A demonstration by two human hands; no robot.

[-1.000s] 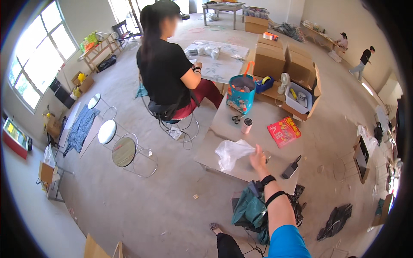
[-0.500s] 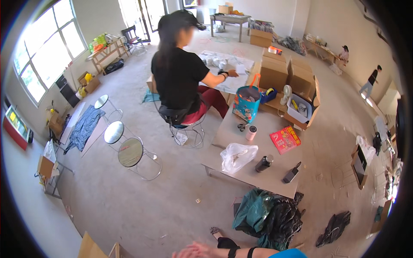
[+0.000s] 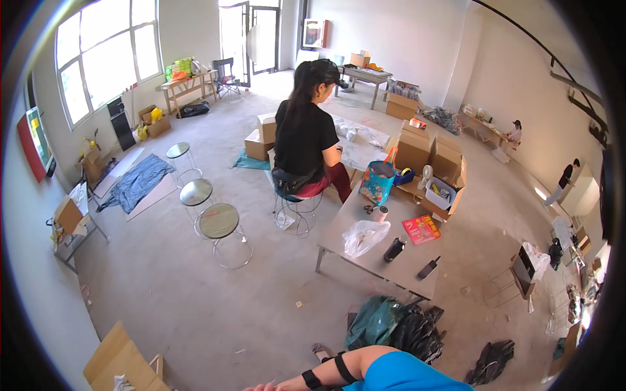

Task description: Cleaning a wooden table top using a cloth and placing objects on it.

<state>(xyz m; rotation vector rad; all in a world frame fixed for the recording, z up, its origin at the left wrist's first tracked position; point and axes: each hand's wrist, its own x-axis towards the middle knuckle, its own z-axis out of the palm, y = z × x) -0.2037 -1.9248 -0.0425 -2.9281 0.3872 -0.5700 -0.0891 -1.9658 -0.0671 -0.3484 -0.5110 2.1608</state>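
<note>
My right arm, in a blue sleeve [image 3: 405, 375] with black bands on the wrist and forearm, crosses the lower edge toward the left. Of my right hand [image 3: 263, 387] only a strip shows, cut off by the picture's edge, so its grip and anything in it stay hidden. My left hand cannot be made out. Closest to the arm are a green plastic bag [image 3: 373, 326] and a black plastic bag [image 3: 417, 333] on the floor, plus a patterned shoe [image 3: 319, 350]. A wooden board [image 3: 114, 358] stands at the lower left.
A table [image 3: 339, 244] ahead bears a clear plastic bag [image 3: 365, 237], a dark bottle [image 3: 394, 249], a handheld radio [image 3: 428, 268], a red booklet [image 3: 422, 230] and a teal tote bag [image 3: 378, 182]. Beyond it a co-worker [image 3: 305, 137] sits. Several round stools [image 3: 220, 221] stand left.
The view has tilted upward, showing more of the far wall. More blue sleeve shows, and my right hand sits lower and further left. The co-worker's hand has drawn back from the tabletop.
</note>
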